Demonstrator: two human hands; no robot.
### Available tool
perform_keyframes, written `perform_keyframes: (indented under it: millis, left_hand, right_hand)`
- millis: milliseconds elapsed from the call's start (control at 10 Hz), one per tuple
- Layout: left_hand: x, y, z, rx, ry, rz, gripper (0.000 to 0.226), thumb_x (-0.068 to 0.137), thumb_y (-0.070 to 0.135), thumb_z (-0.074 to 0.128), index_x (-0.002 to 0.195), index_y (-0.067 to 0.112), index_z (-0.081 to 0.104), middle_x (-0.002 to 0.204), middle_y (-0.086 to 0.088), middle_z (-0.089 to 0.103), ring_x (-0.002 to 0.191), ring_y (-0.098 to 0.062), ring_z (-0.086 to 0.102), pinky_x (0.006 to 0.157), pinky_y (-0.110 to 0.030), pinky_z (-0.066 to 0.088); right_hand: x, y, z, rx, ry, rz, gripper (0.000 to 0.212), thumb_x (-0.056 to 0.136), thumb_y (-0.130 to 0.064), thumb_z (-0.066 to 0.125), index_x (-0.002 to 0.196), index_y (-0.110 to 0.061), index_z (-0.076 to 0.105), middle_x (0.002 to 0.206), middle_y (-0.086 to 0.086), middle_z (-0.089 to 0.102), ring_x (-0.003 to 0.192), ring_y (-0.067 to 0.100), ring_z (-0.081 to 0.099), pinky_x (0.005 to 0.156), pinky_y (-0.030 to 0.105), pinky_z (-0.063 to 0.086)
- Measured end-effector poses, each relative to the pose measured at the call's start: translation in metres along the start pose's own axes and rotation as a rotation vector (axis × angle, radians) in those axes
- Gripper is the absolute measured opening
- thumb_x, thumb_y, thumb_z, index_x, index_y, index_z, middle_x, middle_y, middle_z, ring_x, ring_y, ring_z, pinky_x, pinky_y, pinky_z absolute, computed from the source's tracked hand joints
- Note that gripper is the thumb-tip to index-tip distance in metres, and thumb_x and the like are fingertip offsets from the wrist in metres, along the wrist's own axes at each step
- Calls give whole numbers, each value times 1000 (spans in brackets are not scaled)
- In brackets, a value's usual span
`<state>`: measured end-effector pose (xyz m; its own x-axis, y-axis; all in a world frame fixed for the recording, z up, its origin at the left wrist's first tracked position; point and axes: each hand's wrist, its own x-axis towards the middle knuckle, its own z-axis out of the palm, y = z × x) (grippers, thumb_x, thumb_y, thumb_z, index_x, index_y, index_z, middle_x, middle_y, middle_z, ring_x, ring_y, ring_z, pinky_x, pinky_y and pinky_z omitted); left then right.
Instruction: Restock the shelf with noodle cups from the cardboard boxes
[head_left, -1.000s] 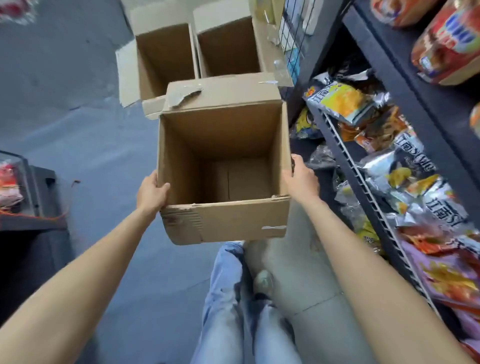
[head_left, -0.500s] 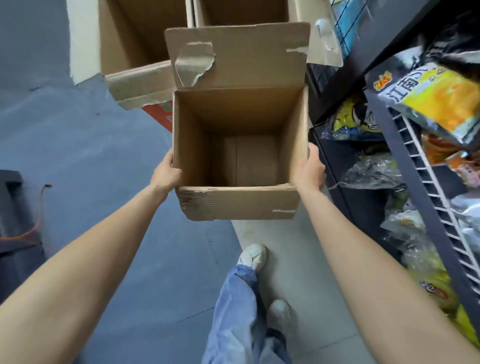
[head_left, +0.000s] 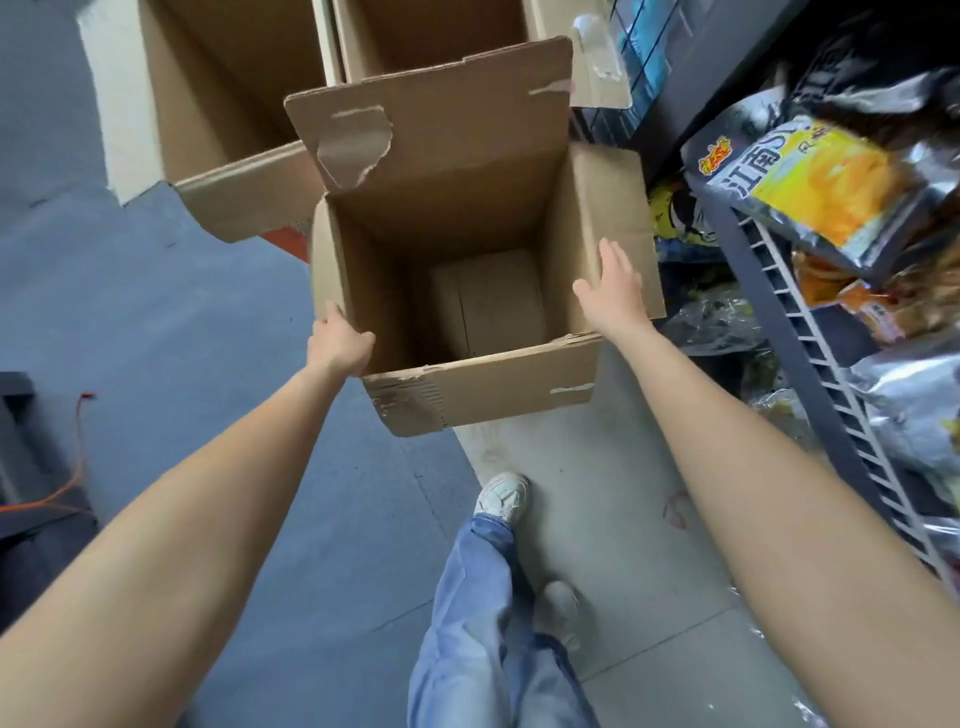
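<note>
An open, empty cardboard box (head_left: 483, 400) hangs in front of me, tilted, its flaps up and torn tape on the far flap. My left hand (head_left: 337, 345) grips the box's near left corner. My right hand (head_left: 613, 291) is flat with fingers spread against the box's right flap, not gripping it. No noodle cups show inside the box. The shelf (head_left: 810, 374) runs along the right, packed with snack bags.
Two more open cardboard boxes (head_left: 223, 104) (head_left: 436, 36) stand on the floor behind the held one. A yellow snack bag (head_left: 810, 182) juts from the shelf. A dark unit with an orange cable (head_left: 31, 467) sits at left. My legs and shoes (head_left: 501, 499) are below.
I have stepped closer to the floor boxes and the held box has lowered and tilted. My right hand has let go of the box's side and spread open; the right flap has swung out.
</note>
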<state>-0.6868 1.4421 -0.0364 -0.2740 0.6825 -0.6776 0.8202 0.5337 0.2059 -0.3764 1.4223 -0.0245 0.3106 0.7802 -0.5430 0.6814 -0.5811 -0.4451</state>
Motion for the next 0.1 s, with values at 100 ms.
perform_keyframes:
  millis: [100]
  left_hand:
    - [-26, 20, -10, 50, 73, 38, 56, 89, 21, 49, 140, 7, 32, 137, -23, 42, 125, -42, 42, 102, -51, 40]
  right_hand:
    - [-26, 0, -14, 87, 88, -82, 54, 96, -16, 48, 146, -13, 30, 153, 8, 29, 141, 27, 26, 116, 41, 21]
